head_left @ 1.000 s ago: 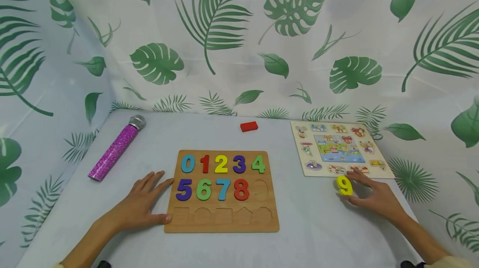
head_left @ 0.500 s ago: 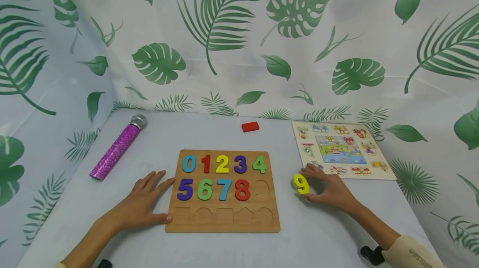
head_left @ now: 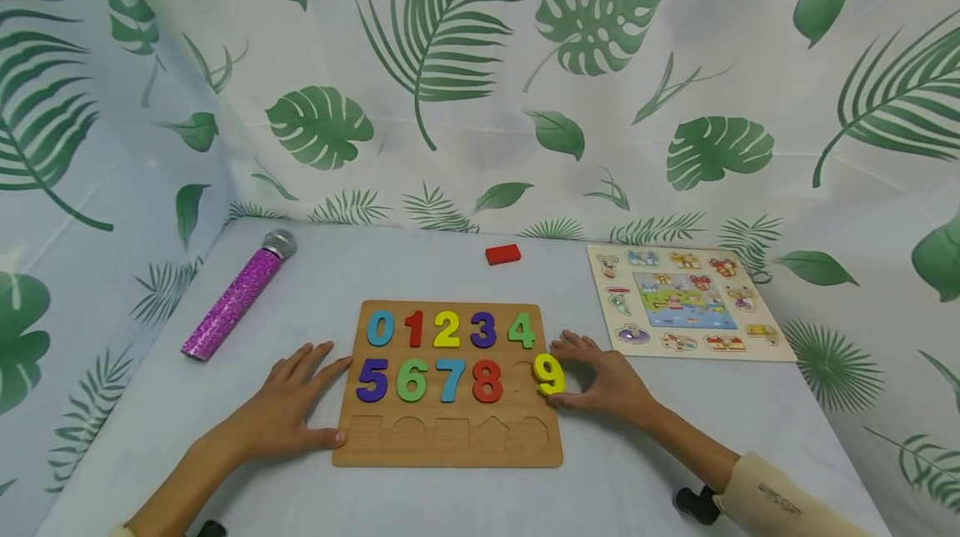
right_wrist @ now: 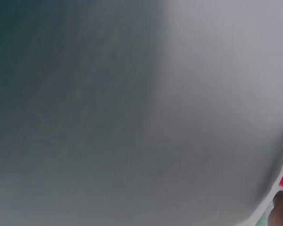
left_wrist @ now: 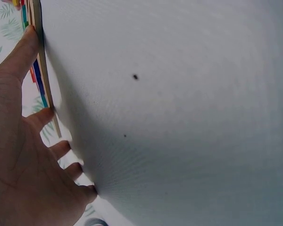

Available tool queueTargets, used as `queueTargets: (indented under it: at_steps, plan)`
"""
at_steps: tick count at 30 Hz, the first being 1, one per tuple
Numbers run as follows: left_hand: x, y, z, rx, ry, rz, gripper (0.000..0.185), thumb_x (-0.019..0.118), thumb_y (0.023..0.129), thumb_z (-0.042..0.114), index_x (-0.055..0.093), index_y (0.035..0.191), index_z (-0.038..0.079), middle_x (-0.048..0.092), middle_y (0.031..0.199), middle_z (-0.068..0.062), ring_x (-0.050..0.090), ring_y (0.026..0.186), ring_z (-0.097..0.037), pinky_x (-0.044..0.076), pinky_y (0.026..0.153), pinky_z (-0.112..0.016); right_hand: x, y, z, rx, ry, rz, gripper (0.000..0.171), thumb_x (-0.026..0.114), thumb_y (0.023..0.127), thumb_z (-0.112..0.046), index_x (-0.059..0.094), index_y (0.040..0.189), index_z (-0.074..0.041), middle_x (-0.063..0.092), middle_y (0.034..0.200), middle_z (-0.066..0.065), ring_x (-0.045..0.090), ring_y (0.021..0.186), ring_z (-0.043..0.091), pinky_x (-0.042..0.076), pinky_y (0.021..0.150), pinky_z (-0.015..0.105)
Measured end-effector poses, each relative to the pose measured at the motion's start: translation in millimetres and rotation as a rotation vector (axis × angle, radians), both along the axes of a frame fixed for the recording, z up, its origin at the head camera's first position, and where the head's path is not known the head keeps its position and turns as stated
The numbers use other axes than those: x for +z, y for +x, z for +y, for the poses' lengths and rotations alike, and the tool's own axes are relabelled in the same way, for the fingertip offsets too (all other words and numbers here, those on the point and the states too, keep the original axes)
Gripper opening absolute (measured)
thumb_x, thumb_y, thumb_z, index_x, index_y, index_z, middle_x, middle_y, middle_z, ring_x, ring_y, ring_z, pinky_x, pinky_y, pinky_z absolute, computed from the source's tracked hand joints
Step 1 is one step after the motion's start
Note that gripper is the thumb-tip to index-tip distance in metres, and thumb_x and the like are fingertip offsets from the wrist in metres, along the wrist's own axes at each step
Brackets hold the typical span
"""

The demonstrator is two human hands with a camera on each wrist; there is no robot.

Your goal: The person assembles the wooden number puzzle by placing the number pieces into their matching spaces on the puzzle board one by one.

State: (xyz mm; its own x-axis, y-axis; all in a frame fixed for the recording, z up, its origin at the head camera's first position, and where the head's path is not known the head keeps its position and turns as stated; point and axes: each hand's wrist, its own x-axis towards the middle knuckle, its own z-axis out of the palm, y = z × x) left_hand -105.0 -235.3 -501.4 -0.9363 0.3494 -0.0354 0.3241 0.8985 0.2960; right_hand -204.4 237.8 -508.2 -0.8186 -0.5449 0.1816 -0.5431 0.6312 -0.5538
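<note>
A wooden number puzzle board (head_left: 450,455) lies in the middle of the table, with coloured numerals 0 to 8 in its two upper rows. Five's row ends in a bare recess (head_left: 521,391), partly covered by a yellow number 9 (head_left: 550,375). My right hand (head_left: 611,383) pinches that 9 between thumb and fingers at the board's right edge. At the left edge, my left hand (head_left: 281,408) has its fingers spread, thumb and index fingertip touching the board. The left wrist view shows this hand (left_wrist: 33,155) against the board's side (left_wrist: 43,70); only a sliver of fingers shows in the right wrist view.
A pink glitter microphone (head_left: 232,299) lies at the left. Behind the board is a small red block (head_left: 502,254). A picture puzzle board (head_left: 622,343) lies at the right rear. A leaf-printed cloth (head_left: 450,103) hangs behind the white table.
My right hand has carried the yellow 9 leftward from beside the picture puzzle to the number board's right edge. My left hand has stayed in place.
</note>
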Motion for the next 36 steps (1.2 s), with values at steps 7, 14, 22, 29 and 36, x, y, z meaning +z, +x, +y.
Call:
queueTargets:
  at_steps: [7, 14, 22, 29, 36]
  plan:
    - [-0.1, -0.2, 0, 0.002, -0.002, -0.005, 0.099, 0.055, 0.068, 0.078, 0.031, 0.146, 0.022, 0.019, 0.151, -0.013, 0.012, 0.135, -0.041, 0.013, 0.105, -0.061, -1.6, 6.9, -17, -0.092, 0.083, 0.007, 0.064, 0.075, 0.063, -0.061, 0.065, 0.116, -0.025, 0.056, 0.128, 0.003, 0.039, 0.127, 0.036, 0.032, 0.095, 0.063]
    - [-0.6, -0.5, -1, 0.005, -0.004, -0.006, 0.099, 0.054, 0.068, 0.078, 0.030, 0.147, 0.023, 0.019, 0.151, -0.013, 0.012, 0.136, -0.041, 0.013, 0.106, -0.060, -2.9, 12.4, -25, -0.114, 0.101, 0.001, 0.071, 0.074, 0.064, -0.062, 0.063, 0.121, -0.021, 0.050, 0.135, 0.006, 0.038, 0.126, 0.042, 0.035, 0.093, 0.063]
    - [-1.5, -0.4, -1, 0.005, 0.004, -0.007, 0.099, 0.054, 0.068, 0.078, 0.030, 0.147, 0.023, 0.018, 0.151, -0.012, 0.011, 0.136, -0.041, 0.013, 0.105, -0.061, -4.1, 14.7, -28, -0.103, 0.102, -0.005, 0.075, 0.072, 0.065, -0.064, 0.061, 0.124, -0.020, 0.048, 0.136, 0.005, 0.036, 0.128, 0.039, 0.035, 0.095, 0.060]
    - [-1.7, -1.3, -1, 0.005, -0.002, -0.005, 0.099, 0.054, 0.068, 0.079, 0.030, 0.147, 0.023, 0.018, 0.151, -0.012, 0.011, 0.136, -0.040, 0.012, 0.105, -0.061, -4.9, 13.1, -30, -0.108, 0.094, -0.005, 0.074, 0.074, 0.064, -0.062, 0.062, 0.123, -0.019, 0.049, 0.135, 0.004, 0.036, 0.128, 0.038, 0.035, 0.095, 0.060]
    - [-3.0, -1.0, -3, 0.001, 0.008, -0.003, 0.099, 0.054, 0.068, 0.078, 0.029, 0.147, 0.024, 0.018, 0.151, -0.012, 0.011, 0.136, -0.040, 0.012, 0.105, -0.061, -9.1, 14.1, -31, -0.110, 0.071, -0.031, 0.073, 0.073, 0.064, -0.062, 0.059, 0.127, -0.027, 0.046, 0.138, -0.001, 0.033, 0.131, 0.032, 0.030, 0.098, 0.061]
